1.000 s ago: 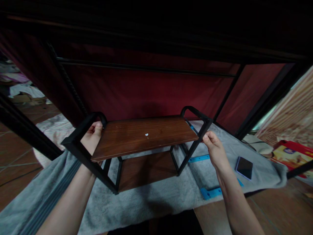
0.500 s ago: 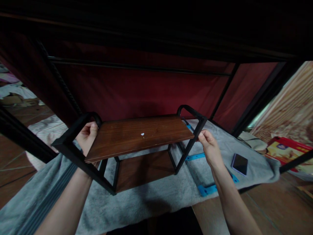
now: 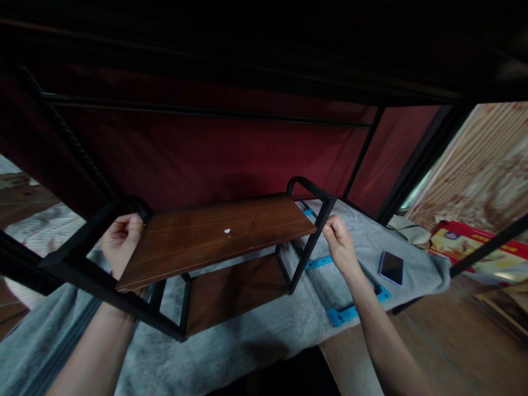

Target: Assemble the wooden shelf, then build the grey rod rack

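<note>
A two-tier shelf rack with brown wooden boards (image 3: 223, 228) and a black metal frame (image 3: 325, 212) stands on a grey cloth. My left hand (image 3: 122, 239) reaches through the left end frame, its fingers pinched beside the left edge of the upper board. At the opposite end, my right hand (image 3: 338, 236) has its fingers closed against the outer side of the right post, near the upper board's corner. Whatever lies between the fingertips of either hand is hidden. A small white heart-shaped mark (image 3: 226, 231) shows on the upper board.
Right of the rack, a frame with blue corner pieces (image 3: 344, 314) lies on the grey cloth (image 3: 284, 324), with a phone (image 3: 391, 268) beyond it. A red-and-yellow box (image 3: 474, 245) is farther right. Dark bars (image 3: 363, 154) and a red curtain (image 3: 214, 148) surround the space.
The view has turned to the right, so the scene sits farther left. The left end of the rack appears larger and nearer. Both hands remain at their ends of the upper board.
</note>
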Action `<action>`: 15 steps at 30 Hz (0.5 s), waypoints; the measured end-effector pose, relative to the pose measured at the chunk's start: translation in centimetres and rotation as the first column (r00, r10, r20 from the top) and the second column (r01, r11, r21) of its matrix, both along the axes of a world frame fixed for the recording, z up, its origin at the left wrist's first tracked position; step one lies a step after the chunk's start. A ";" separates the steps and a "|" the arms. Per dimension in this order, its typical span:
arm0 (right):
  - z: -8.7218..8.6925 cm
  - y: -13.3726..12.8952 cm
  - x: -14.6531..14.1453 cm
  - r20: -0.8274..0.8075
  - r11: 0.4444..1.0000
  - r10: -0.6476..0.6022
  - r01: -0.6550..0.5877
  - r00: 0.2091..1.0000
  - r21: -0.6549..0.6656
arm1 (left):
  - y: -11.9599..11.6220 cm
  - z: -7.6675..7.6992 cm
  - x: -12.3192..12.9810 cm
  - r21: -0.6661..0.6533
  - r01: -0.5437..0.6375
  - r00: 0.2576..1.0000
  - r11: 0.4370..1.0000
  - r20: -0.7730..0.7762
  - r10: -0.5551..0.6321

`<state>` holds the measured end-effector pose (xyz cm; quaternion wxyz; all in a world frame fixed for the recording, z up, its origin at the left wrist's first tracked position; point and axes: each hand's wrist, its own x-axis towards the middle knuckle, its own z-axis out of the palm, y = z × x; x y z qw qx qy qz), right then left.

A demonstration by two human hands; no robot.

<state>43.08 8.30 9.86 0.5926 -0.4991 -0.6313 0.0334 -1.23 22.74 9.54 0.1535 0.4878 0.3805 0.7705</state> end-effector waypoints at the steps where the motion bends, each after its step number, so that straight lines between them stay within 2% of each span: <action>1: 0.1 0.0 0.0 0.019 1.000 -0.009 0.009 1.000 -0.006 | 0.2 -0.1 -0.2 0.007 -0.016 1.000 1.000 -0.009 0.016; 11: 1.1 -0.3 0.2 0.125 0.998 0.040 -0.033 0.991 -0.054 | 0.4 -0.1 -0.5 0.004 -0.058 0.995 0.998 -0.077 0.058; 15: 1.4 -0.4 0.3 0.143 0.996 0.057 -0.047 0.988 -0.071 | -0.1 0.4 0.0 -0.007 -0.076 0.995 0.997 -0.072 0.075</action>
